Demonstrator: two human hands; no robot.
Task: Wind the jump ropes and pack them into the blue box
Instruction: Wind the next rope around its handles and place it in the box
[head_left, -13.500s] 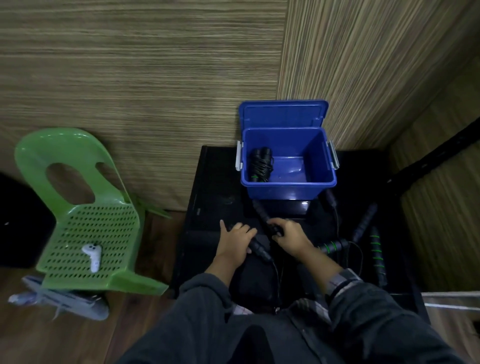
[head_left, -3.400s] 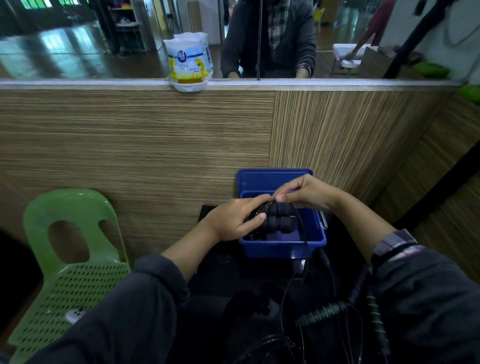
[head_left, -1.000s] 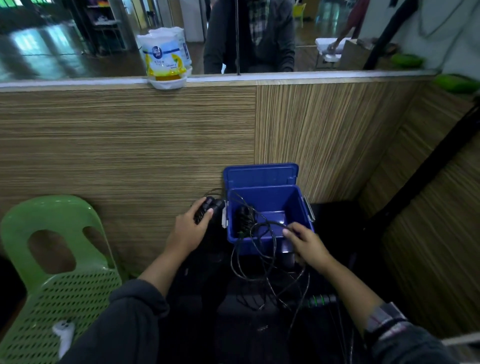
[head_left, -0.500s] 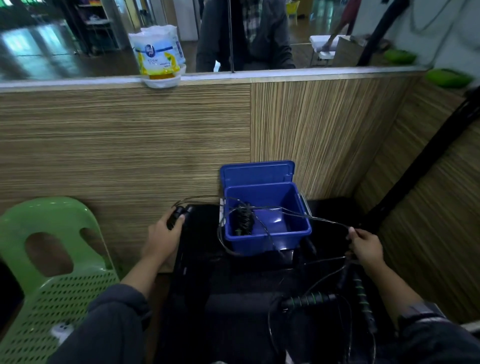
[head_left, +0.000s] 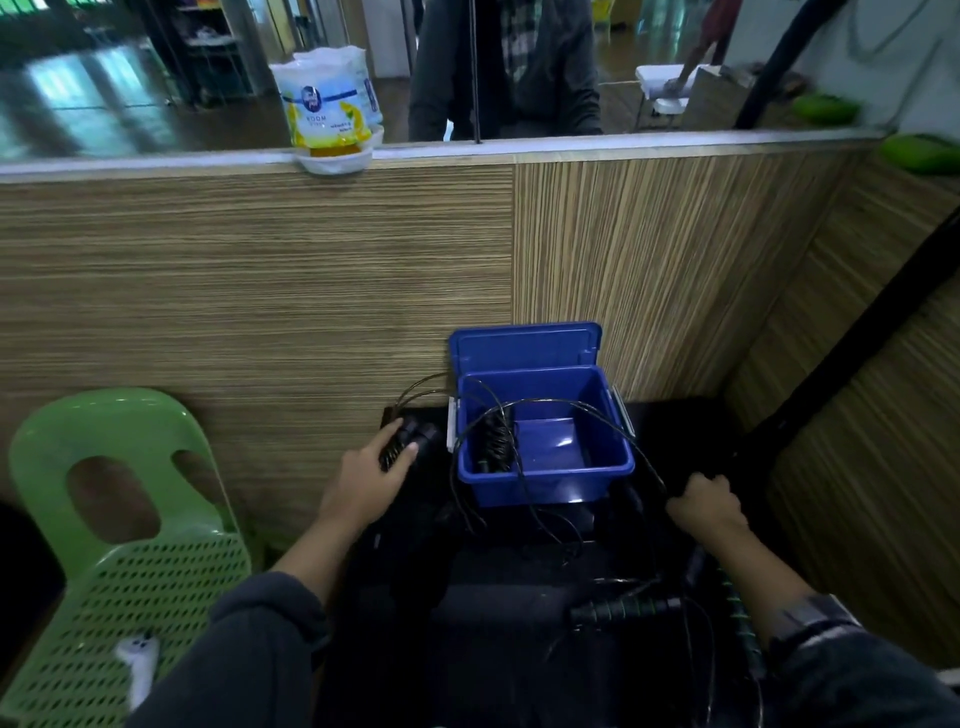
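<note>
The open blue box (head_left: 545, 480) stands on a black table (head_left: 498, 587), its lid leaning on the wooden wall. A wound black jump rope (head_left: 494, 439) lies in its left side. My left hand (head_left: 366, 480) grips a pair of black rope handles (head_left: 410, 439) left of the box. Their thin black cord (head_left: 561, 402) arcs loosely over the box to my right hand (head_left: 706, 504), which is closed on it right of the box. Green-ringed black handles (head_left: 628, 608) of other ropes lie on the table near me.
A green plastic chair (head_left: 119, 561) stands to the left with a white controller (head_left: 137, 654) on its seat. Wooden partition walls close the back and right. A tissue pack (head_left: 327, 109) sits on the ledge. A person sits behind the glass.
My left hand moved right with the handles, closer to the box. My right hand drew inward and lower, so the cord now hangs slack in loops over the box.
</note>
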